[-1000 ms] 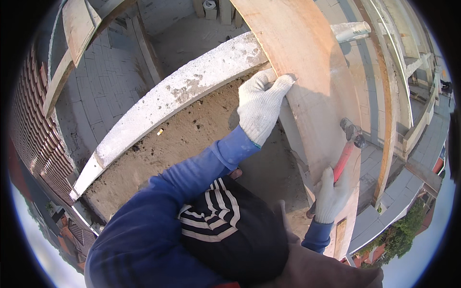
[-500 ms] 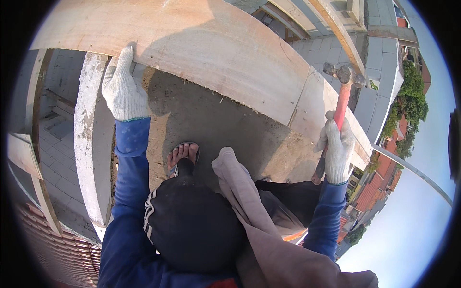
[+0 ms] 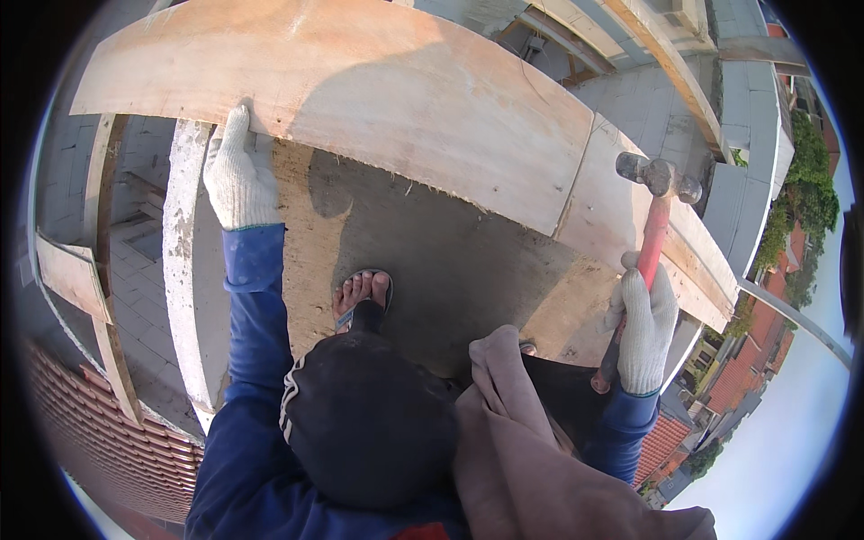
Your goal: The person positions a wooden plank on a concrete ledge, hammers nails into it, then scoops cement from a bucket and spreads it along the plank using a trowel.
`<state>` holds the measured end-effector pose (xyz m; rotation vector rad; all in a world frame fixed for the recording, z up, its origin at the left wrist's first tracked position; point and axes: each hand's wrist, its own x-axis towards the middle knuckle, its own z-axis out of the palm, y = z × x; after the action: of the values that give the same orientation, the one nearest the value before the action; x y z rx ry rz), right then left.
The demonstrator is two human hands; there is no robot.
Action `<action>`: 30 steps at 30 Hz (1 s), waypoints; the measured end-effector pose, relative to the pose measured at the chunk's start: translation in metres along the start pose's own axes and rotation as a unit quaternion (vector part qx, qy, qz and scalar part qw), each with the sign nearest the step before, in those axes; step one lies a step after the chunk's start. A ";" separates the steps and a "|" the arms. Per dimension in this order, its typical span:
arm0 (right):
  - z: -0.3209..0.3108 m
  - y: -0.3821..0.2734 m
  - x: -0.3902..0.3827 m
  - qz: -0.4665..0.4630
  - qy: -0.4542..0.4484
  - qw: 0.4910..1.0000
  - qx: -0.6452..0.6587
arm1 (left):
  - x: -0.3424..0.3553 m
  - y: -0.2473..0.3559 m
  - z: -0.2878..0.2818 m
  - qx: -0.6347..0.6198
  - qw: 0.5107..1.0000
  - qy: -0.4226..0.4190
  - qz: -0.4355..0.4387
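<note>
A long, pale plywood board [image 3: 432,108] curves across the upper part of the view, its near edge rough and splintered. My left hand [image 3: 241,180], in a white knitted glove, is closed on that near edge, with one digit on top and the others partly hidden. In my gloved right hand [image 3: 646,324] is a hammer [image 3: 654,220] with a red and dark handle. Its worn metal head, rounded on one side, points away from me above the right part of the plywood. A seam crosses the wood left of the hammer.
My sandalled foot [image 3: 363,292] stands on a rough cement surface [image 3: 432,261]. At the left are a white-edged concrete beam [image 3: 184,270] and wooden posts [image 3: 102,189]. A timber [image 3: 670,67] slants at upper right. Roof tiles [image 3: 108,423] lie lower left; a brownish cloth [image 3: 540,441] hangs before me.
My view has shifted, so the board and both hands appear slightly lower and farther right. The left hand stays on the board's edge and the right still holds the hammer.
</note>
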<state>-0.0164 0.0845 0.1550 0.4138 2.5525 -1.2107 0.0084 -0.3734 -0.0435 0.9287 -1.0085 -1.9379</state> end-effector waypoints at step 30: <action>0.102 -0.014 -0.016 -0.140 -0.152 0.976 -0.065 | -0.086 -0.022 -0.094 -0.040 0.977 -0.035 -0.207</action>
<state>0.0067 -0.0065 0.1090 -0.1557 2.4540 -1.0873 0.1207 -0.3213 -0.0808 1.0961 -0.8129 -2.3521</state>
